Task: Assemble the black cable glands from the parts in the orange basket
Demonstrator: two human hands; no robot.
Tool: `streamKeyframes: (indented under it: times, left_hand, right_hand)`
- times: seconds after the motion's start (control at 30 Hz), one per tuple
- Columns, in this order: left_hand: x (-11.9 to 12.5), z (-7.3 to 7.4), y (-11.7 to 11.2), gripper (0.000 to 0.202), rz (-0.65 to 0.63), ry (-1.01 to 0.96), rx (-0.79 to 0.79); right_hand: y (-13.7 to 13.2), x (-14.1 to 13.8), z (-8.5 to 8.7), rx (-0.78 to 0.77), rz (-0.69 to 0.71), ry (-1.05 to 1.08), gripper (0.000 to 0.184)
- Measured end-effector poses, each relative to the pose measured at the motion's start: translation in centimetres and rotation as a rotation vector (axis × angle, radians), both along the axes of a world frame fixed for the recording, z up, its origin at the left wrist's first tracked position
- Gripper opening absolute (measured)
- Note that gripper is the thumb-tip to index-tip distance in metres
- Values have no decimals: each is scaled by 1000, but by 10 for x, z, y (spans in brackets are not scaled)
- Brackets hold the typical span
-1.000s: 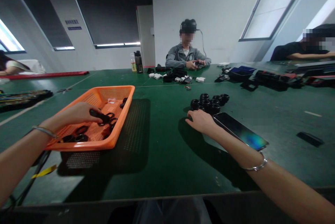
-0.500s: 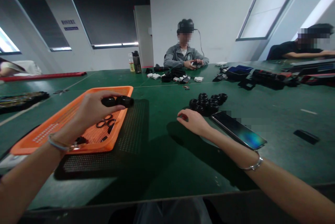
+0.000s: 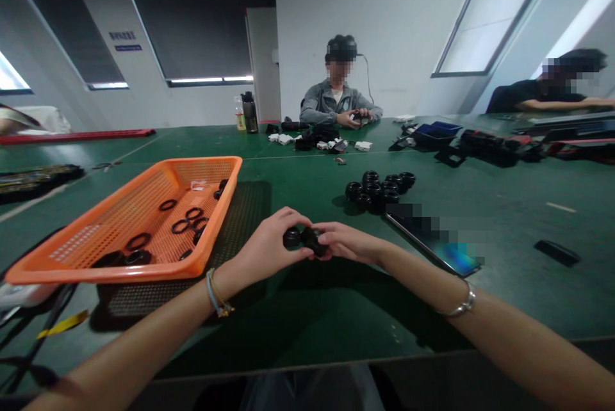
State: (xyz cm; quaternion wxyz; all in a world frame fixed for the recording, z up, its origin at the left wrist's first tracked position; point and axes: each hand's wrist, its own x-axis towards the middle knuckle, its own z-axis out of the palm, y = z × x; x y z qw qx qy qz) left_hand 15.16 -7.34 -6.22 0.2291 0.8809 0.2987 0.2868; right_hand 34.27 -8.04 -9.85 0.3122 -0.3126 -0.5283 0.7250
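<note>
Above the table, in front of me, my two hands meet over two small black round parts. My left hand (image 3: 273,239) is closed, with one black round part (image 3: 291,237) between thumb and fingers. The fingertips of my right hand (image 3: 350,242) pinch the other black round part (image 3: 314,242), which my left fingers also touch. Whether the two parts are joined I cannot tell. To the left, an orange plastic basket (image 3: 225,206) holds several black rings (image 3: 180,226) and black round pieces (image 3: 138,257). A cluster of similar black round parts (image 3: 373,190) stands beyond my right hand.
A phone (image 3: 432,246) lies by my right forearm, with a flat black piece (image 3: 557,253) farther right. Across the green table (image 3: 298,340) sits a person (image 3: 339,100), near dark items, white pieces (image 3: 283,139) and bottles (image 3: 248,113). Another person (image 3: 552,88) is at far right.
My left hand has moved right and down, away from over the basket, carrying the black parts. My right hand, empty before, has closed on one of them.
</note>
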Motion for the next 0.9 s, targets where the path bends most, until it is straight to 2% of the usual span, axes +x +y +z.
streamKeyframes:
  times: [0.07,0.13,0.27,0.33,0.4,0.47,0.63,0.8,0.9]
  left_hand:
    - [3,-9,3,41,40,-87,-93]
    - [5,-18,7,43,98,-202,-281]
    - [10,-32,16,17,146,-512,-814]
    - [11,-36,20,12,159,-588,-948]
    - [12,-39,23,21,198,-553,-954]
    - [12,-43,24,33,234,-480,-894]
    - [15,-54,22,46,271,-448,-723]
    - [19,-57,15,50,150,-470,-755]
    - [20,-57,14,49,91,-500,-819]
  right_hand:
    - [3,1,-1,-24,-42,18,42]
    - [4,1,-1,-31,-76,39,46]
    - [5,-2,0,-25,-219,52,38]
    - [6,-3,0,0,-308,28,34]
    - [6,-2,0,33,-373,5,33]
    - [7,-1,0,60,-395,-1,35]
    - [8,-4,-7,201,-330,9,36]
    - [7,-6,-11,368,-300,-12,37]
    - [4,-5,-8,541,-336,-177,32]
